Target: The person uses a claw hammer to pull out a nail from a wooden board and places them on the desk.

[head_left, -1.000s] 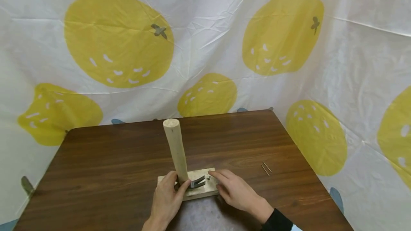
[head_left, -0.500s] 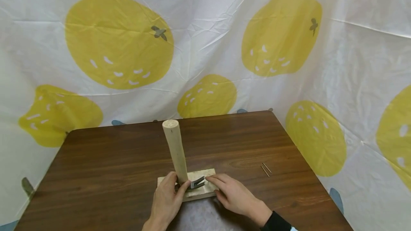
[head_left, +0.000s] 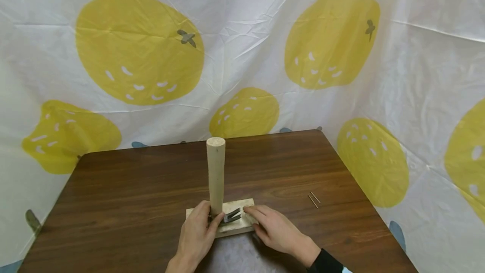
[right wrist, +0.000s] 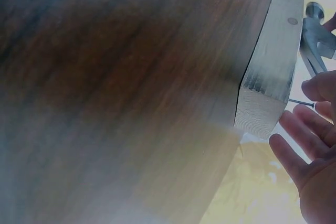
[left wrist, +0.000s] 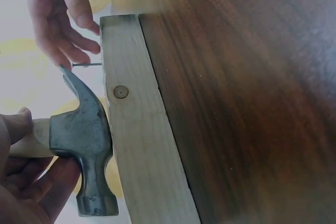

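Observation:
A claw hammer (head_left: 216, 176) stands with its pale wooden handle upright over a wooden block (head_left: 225, 234). My left hand (head_left: 195, 235) grips the low end of the handle, right by the steel hammer head (left wrist: 84, 132). The claw points right, towards a thin nail (left wrist: 86, 64) that sticks out of the block's top face. My right hand (head_left: 282, 231) lies over the block's right end, fingers loosely bent. In the right wrist view, its thumb and one fingertip are right at the nail's head, and other fingertips (right wrist: 283, 148) reach the block's edge.
Two loose nails (head_left: 313, 199) lie on the dark brown table (head_left: 132, 205), right of the block. A greyish patch (head_left: 242, 252) shows at the table's front. Behind and beside the table hangs a white curtain (head_left: 242, 54) printed with yellow lemons.
The hammer handle has swung from a leftward lean to upright, its claw dipping slightly. Earlier, my right hand shifted a little left, its fingertips now covering the nail in the head view.

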`<act>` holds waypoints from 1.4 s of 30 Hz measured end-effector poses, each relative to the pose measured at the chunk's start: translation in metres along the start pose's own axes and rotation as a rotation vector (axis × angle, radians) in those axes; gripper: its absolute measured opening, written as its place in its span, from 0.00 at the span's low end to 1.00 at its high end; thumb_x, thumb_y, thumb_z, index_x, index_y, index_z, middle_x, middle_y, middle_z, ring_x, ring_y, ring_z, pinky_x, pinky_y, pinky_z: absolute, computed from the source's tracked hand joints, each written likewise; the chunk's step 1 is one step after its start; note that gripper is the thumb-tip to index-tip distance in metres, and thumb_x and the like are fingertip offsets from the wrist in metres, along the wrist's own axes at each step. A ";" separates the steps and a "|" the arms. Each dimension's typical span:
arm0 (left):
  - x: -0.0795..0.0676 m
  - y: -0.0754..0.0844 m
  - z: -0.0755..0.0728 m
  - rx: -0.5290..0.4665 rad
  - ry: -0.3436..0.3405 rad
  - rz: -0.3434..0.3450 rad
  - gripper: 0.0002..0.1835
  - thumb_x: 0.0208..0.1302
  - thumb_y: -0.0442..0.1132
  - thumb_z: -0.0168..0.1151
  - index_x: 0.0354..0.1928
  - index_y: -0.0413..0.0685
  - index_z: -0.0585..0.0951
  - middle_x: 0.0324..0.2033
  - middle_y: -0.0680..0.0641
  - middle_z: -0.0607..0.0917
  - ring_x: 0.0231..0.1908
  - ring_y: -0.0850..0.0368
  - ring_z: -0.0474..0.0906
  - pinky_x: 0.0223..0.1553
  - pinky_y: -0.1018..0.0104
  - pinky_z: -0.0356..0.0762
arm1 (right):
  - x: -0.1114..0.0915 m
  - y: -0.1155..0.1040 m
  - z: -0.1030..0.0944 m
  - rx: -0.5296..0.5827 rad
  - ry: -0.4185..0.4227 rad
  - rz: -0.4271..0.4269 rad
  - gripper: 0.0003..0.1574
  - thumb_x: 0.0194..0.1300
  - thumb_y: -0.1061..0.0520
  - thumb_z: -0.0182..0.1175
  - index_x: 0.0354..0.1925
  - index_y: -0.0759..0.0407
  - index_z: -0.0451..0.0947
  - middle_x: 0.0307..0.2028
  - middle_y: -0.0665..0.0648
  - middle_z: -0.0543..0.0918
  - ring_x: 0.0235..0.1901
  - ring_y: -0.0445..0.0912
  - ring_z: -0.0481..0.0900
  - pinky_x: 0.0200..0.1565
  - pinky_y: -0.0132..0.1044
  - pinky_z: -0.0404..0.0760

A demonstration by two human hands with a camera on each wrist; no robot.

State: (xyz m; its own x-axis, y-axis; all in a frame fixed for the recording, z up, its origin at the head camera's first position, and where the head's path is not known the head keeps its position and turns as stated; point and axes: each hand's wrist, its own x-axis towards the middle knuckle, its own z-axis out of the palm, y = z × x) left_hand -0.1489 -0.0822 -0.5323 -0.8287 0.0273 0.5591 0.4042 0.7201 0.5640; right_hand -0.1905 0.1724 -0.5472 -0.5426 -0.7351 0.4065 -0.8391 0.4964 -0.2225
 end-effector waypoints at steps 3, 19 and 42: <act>0.002 0.000 -0.001 0.004 -0.017 0.015 0.15 0.56 0.37 0.80 0.39 0.48 0.81 0.33 0.55 0.81 0.30 0.63 0.78 0.27 0.66 0.77 | 0.000 -0.001 0.000 0.005 -0.010 0.021 0.35 0.65 0.65 0.67 0.68 0.63 0.71 0.58 0.57 0.81 0.56 0.48 0.81 0.54 0.40 0.82; 0.011 0.002 0.006 0.078 -0.018 0.126 0.16 0.54 0.37 0.81 0.40 0.46 0.82 0.33 0.53 0.81 0.32 0.60 0.78 0.30 0.61 0.80 | 0.003 -0.001 0.000 0.037 -0.013 0.042 0.35 0.65 0.64 0.68 0.69 0.62 0.72 0.60 0.56 0.79 0.58 0.49 0.79 0.57 0.41 0.81; 0.017 0.009 0.012 0.090 -0.046 0.112 0.16 0.56 0.40 0.80 0.42 0.44 0.83 0.32 0.53 0.81 0.30 0.59 0.77 0.28 0.60 0.79 | 0.003 -0.003 0.002 0.092 -0.013 0.059 0.34 0.68 0.59 0.69 0.69 0.64 0.72 0.60 0.56 0.78 0.58 0.47 0.78 0.53 0.39 0.82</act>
State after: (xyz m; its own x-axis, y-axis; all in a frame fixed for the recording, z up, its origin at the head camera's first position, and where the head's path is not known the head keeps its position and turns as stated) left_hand -0.1642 -0.0668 -0.5256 -0.7982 0.1409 0.5857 0.4603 0.7699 0.4420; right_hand -0.1895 0.1677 -0.5472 -0.5912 -0.7118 0.3792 -0.8053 0.4949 -0.3265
